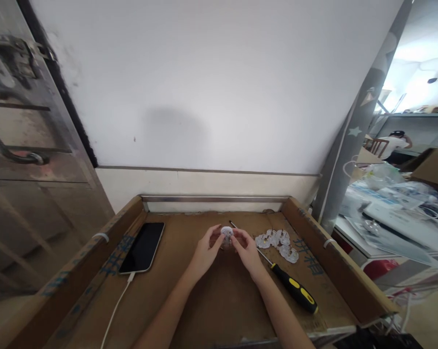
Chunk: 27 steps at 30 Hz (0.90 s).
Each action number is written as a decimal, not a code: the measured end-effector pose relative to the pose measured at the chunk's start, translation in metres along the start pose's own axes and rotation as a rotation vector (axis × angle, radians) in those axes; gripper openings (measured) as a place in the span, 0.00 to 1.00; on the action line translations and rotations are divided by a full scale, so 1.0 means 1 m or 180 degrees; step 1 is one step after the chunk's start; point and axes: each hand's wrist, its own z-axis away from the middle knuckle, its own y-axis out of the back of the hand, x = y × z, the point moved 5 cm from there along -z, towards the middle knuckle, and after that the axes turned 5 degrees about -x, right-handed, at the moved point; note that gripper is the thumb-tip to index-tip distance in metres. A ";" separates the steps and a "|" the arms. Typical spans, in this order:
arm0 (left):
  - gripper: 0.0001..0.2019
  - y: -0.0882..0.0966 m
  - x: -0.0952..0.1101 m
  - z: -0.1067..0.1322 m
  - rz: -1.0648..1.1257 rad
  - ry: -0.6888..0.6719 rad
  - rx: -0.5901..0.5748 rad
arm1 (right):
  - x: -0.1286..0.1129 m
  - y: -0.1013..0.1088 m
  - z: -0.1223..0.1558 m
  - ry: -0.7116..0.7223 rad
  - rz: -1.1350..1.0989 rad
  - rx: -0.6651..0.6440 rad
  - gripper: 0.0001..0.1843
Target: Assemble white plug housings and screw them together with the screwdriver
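Observation:
Between my two hands is a small round white-and-clear plastic part, raised above the cardboard surface. My left hand grips its left side with thumb and fingers. On the other side, my right hand pinches the same part. A screwdriver with a black and yellow handle lies to the right of my right hand, its shaft running behind that hand. Just beyond it sits a cluster of several clear round plastic pieces with small metal bits in them.
A phone with a white cable lies on the left. Cardboard walls edge the work surface. At left stands a metal door. Beyond the grey curtain, a cluttered table and a seated person show.

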 end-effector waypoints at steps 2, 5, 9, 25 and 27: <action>0.18 0.000 0.002 0.000 -0.0038 -0.0031 -0.0058 | 0.000 -0.001 0.001 -0.0035 -0.0053 -0.0027 0.16; 0.17 0.001 0.006 0.001 -0.0145 -0.0103 -0.0051 | -0.003 -0.003 0.003 -0.0062 -0.0088 -0.0033 0.18; 0.18 0.001 0.007 0.002 -0.0214 -0.0044 -0.0001 | -0.008 -0.003 0.004 -0.0100 -0.0085 0.0040 0.21; 0.15 0.001 0.016 0.008 -0.0399 -0.0187 -0.0137 | -0.014 -0.012 0.005 -0.0039 -0.0123 -0.0160 0.22; 0.14 0.001 0.017 0.008 -0.0474 -0.0180 -0.0155 | -0.014 -0.013 0.005 -0.0059 -0.0102 -0.0167 0.23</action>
